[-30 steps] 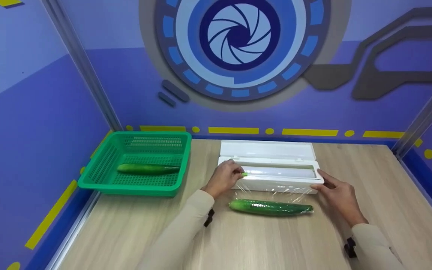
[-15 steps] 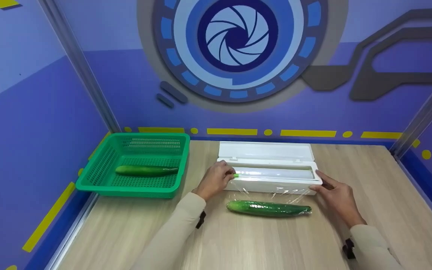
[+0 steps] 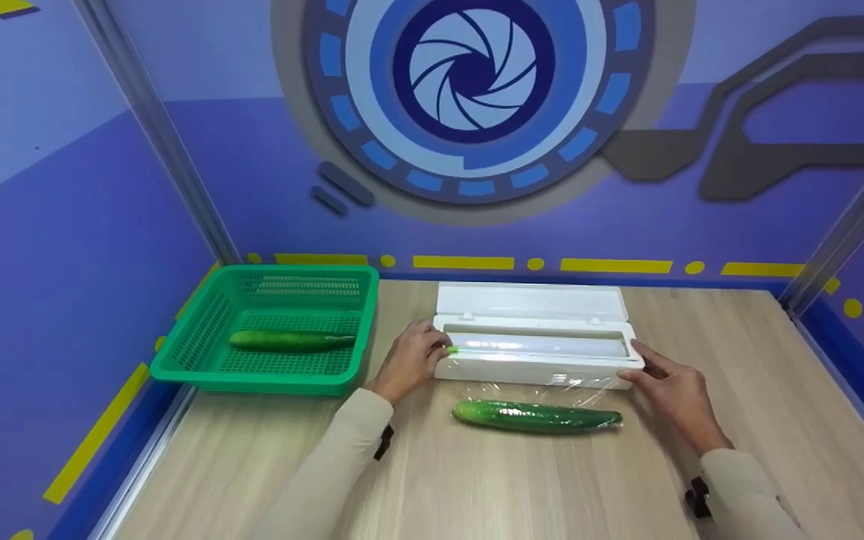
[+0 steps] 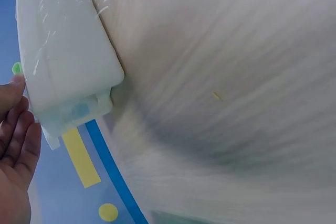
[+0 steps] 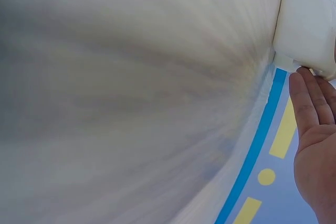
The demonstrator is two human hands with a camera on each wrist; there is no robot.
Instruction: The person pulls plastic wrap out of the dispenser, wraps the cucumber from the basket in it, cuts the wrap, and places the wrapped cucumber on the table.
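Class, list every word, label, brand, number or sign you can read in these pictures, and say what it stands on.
None: no readable text anywhere.
Wall: only shapes, an aperture-like emblem and yellow dashes and dots, no letters.
White cling film dispenser, green basket and both cucumbers: no label shows.
Wrist views: too blurred to read.

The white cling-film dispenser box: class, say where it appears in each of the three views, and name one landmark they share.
Head: white dispenser box at centre, between both hands.
Left wrist: its end fills the upper left.
Right wrist: only a corner, top right.
Shared landmark: the wooden table, blurred in both wrist views.
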